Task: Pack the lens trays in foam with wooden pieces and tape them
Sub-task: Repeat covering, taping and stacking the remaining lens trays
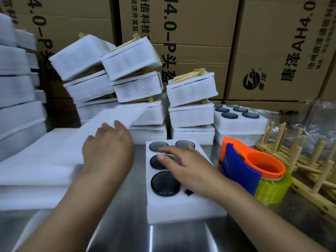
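Note:
A white foam lens tray [181, 210] with several round dark lenses lies on the steel table in front of me. My right hand [183, 170] rests flat on the tray, its fingers spread over the lenses. My left hand [109, 150] grips the edge of a thin white foam sheet [109, 120], which is lifted off a stack of sheets [32, 170] at the left. An orange and blue tape dispenser [251, 170] with yellowish tape stands right of the tray. Wooden racks [305, 166] lie at the far right.
Wrapped foam bundles with wooden pieces [190, 90] are piled behind the tray. Another open lens tray [236, 119] sits on a foam stack at the back right. Cardboard boxes [272, 42] form the back wall. Clear plastic film [320, 115] lies at the right.

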### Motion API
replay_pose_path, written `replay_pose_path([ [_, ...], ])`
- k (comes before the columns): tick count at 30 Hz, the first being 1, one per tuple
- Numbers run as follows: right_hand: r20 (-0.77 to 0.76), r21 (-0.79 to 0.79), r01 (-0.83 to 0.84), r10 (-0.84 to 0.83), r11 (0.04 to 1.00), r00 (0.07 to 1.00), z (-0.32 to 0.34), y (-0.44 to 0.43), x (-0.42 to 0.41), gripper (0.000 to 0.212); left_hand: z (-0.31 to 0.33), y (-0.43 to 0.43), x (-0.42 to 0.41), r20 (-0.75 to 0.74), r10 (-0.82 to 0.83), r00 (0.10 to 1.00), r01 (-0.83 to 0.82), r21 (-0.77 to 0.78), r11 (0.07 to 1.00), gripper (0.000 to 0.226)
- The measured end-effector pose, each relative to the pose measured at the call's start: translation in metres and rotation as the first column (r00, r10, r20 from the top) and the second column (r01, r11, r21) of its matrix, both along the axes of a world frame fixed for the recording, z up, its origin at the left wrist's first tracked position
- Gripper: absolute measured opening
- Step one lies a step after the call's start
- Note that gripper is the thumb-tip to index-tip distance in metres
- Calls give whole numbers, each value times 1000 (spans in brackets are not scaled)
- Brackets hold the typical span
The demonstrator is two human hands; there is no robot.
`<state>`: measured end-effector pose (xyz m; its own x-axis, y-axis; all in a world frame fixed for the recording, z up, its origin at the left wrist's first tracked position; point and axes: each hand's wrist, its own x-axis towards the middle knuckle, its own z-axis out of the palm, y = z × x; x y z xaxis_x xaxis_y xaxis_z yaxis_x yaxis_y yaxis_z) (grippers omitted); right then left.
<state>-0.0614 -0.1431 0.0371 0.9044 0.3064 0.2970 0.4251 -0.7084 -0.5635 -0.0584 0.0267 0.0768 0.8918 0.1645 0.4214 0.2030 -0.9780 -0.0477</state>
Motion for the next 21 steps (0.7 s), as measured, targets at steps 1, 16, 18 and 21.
replay_pose_path([
  [1,3,145,26,-27,989,1000,2,0,-1,37,-3,-8,-4,64,-56,996,55,22,998,56],
  [16,-348,817,280,44,504,936,13,-14,5,22,-30,-53,-20,462,-597,656,700,-668,251,35],
  [18,-340,815,322,-53,482,939,18,-19,7,19,-25,-48,-14,618,-476,626,713,-700,29,32],
  [21,-338,751,392,-200,531,920,29,-41,11,25,-15,-28,2,723,-260,640,746,-666,-18,21],
])
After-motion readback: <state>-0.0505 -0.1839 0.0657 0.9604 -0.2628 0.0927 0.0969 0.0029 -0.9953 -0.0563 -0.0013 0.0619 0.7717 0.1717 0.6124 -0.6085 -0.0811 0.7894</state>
